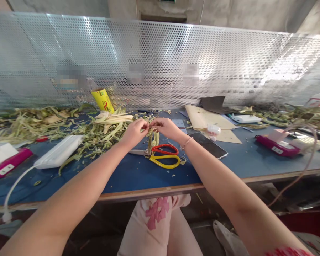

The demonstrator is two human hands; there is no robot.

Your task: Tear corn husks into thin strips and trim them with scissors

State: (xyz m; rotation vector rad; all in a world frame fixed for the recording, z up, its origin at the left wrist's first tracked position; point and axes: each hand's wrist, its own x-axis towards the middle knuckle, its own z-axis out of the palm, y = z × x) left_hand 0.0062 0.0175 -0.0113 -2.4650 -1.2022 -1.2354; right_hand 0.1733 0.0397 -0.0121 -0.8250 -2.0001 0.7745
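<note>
My left hand (135, 132) and my right hand (166, 128) meet above the blue table, fingertips pinched close together. Between them is a small piece of dried, pale green-brown plant (150, 132), its details too small to make out. A strip of dried leaf (156, 137) hangs just below the right fingers. Beneath both hands lie scissors (163, 155) with one red and one yellow handle, blades pointing left. A heap of dried leaves and stalks (95, 133) spreads to the left of my left hand. Around my right wrist is a thin bracelet.
A yellow tube (103, 100) stands tilted near the perforated metal screen (165, 64). Right of my hands lie a dark phone (209, 144), a white earbud case (213, 129) and brown paper (208, 118). A white power bank-like box (58, 152) and magenta power strips (277, 146) lie at the sides.
</note>
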